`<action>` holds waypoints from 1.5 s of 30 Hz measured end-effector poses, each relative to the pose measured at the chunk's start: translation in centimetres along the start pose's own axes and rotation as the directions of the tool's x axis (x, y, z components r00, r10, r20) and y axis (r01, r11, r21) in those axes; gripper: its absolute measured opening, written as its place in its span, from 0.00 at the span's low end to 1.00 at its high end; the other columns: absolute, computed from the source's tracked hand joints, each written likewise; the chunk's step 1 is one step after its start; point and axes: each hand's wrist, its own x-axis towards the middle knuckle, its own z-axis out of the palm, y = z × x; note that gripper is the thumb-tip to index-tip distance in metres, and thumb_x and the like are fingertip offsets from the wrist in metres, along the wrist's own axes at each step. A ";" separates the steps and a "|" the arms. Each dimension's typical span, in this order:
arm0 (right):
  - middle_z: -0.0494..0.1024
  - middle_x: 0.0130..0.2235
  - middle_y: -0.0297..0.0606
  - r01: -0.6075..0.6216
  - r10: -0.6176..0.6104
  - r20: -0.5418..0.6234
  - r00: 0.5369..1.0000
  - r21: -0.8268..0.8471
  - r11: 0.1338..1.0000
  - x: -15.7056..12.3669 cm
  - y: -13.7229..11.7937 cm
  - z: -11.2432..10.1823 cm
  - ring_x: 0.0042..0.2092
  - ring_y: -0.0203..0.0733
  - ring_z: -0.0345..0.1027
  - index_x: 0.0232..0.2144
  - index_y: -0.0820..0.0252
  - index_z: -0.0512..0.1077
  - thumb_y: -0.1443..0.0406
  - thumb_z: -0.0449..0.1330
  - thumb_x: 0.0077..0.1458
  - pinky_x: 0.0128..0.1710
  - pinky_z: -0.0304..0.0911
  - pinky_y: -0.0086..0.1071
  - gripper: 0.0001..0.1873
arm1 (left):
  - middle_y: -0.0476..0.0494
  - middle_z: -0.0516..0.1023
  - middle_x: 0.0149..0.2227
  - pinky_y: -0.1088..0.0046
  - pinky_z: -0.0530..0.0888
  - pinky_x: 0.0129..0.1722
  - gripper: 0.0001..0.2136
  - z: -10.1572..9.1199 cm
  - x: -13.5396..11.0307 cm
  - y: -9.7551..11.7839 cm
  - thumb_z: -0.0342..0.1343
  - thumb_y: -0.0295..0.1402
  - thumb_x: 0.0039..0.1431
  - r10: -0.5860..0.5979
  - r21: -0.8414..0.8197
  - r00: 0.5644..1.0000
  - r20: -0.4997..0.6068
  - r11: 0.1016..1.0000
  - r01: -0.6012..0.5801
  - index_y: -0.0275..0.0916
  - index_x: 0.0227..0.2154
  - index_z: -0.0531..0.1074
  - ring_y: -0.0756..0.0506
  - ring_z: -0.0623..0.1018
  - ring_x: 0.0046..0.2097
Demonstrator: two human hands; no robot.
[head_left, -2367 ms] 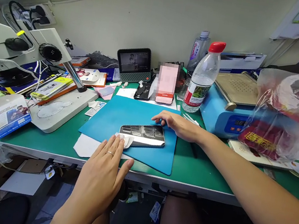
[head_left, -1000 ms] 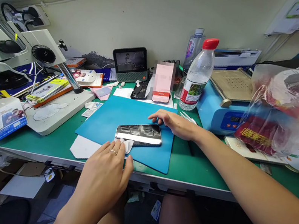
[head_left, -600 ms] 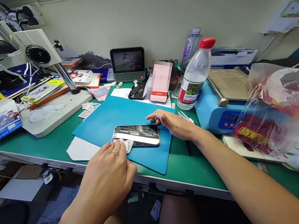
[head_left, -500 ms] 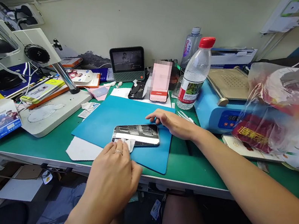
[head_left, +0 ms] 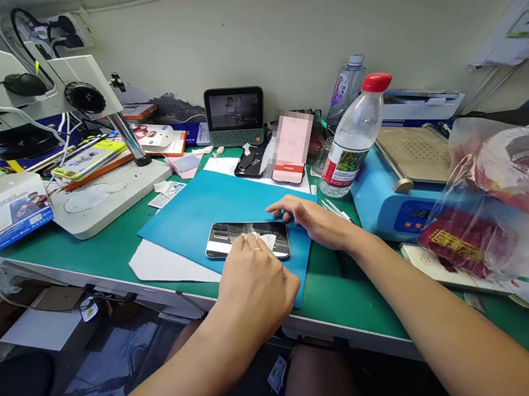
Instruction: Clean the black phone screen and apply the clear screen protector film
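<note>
A phone [head_left: 227,239] with a glossy, reflective face lies flat on a blue mat [head_left: 207,205]. My left hand [head_left: 258,281] is on the phone's right half, fingers pressed together on a small white wipe [head_left: 265,239] against the glass. My right hand [head_left: 314,220] lies just behind the phone's far right corner, fingers stretched along its edge and resting on the mat. A ring shows on my left hand.
A microscope stand with white base [head_left: 97,194] is at the left, boxes [head_left: 19,208] beside it. Behind the mat stand a small screen [head_left: 234,112], a dark phone [head_left: 251,161], a water bottle [head_left: 355,139], a blue heating plate [head_left: 406,181] and a plastic bag [head_left: 511,205]. White paper [head_left: 162,262] pokes from under the mat.
My left hand has slid the white wipe rightward across the phone, from its left end to its right half. My right hand has stayed at the far corner.
</note>
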 end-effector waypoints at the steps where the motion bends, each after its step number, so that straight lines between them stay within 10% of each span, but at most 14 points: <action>1: 0.77 0.55 0.50 0.000 0.000 0.001 1.000 -0.001 1.000 0.0 0.0 0.0 0.49 0.52 0.69 0.57 0.60 0.74 0.24 0.30 0.52 0.48 0.64 0.44 0.61 | 0.24 0.82 0.41 0.56 0.74 0.50 0.22 -0.1 0.4 0.1 0.43 0.33 0.68 0.003 -0.010 1.000 -0.002 1.000 -0.003 0.22 0.43 0.81 0.32 0.81 0.46; 14: 0.77 0.54 0.52 0.007 -0.007 -0.017 1.000 0.020 1.000 0.0 0.3 0.1 0.48 0.52 0.69 0.57 0.62 0.74 0.23 0.31 0.49 0.47 0.64 0.43 0.63 | 0.24 0.83 0.44 0.57 0.74 0.51 0.23 0.4 3.1 -0.2 0.41 0.32 0.68 0.031 -0.052 0.995 -0.094 0.998 -0.036 0.23 0.44 0.81 0.32 0.82 0.48; 26: 0.78 0.53 0.50 0.040 -0.040 -0.005 0.999 -0.013 0.999 -0.1 -0.2 -0.1 0.49 0.51 0.70 0.57 0.61 0.75 0.25 0.30 0.53 0.49 0.65 0.44 0.60 | 0.20 0.80 0.56 0.56 0.73 0.63 0.25 3.6 -1.9 -2.7 0.44 0.29 0.64 0.047 -0.032 0.941 -0.336 0.998 -0.062 0.17 0.56 0.75 0.33 0.80 0.60; 35: 0.77 0.55 0.50 0.015 -0.015 -0.006 1.000 0.010 1.000 0.0 0.3 0.0 0.49 0.51 0.69 0.58 0.60 0.74 0.25 0.31 0.53 0.48 0.65 0.43 0.60 | 0.23 0.78 0.60 0.56 0.73 0.61 0.24 2.5 1.7 -2.3 0.44 0.28 0.67 -0.017 -0.131 0.980 -0.199 0.991 -0.010 0.19 0.61 0.72 0.33 0.78 0.62; 45: 0.77 0.54 0.52 0.086 -0.086 0.000 0.996 -0.069 0.994 0.0 -0.3 -0.1 0.52 0.53 0.71 0.57 0.62 0.75 0.27 0.32 0.57 0.53 0.66 0.47 0.57 | 0.27 0.72 0.66 0.53 0.66 0.68 0.25 3.9 -1.6 -3.8 0.43 0.25 0.67 0.018 -0.154 0.971 -0.238 0.987 -0.056 0.24 0.63 0.69 0.34 0.71 0.68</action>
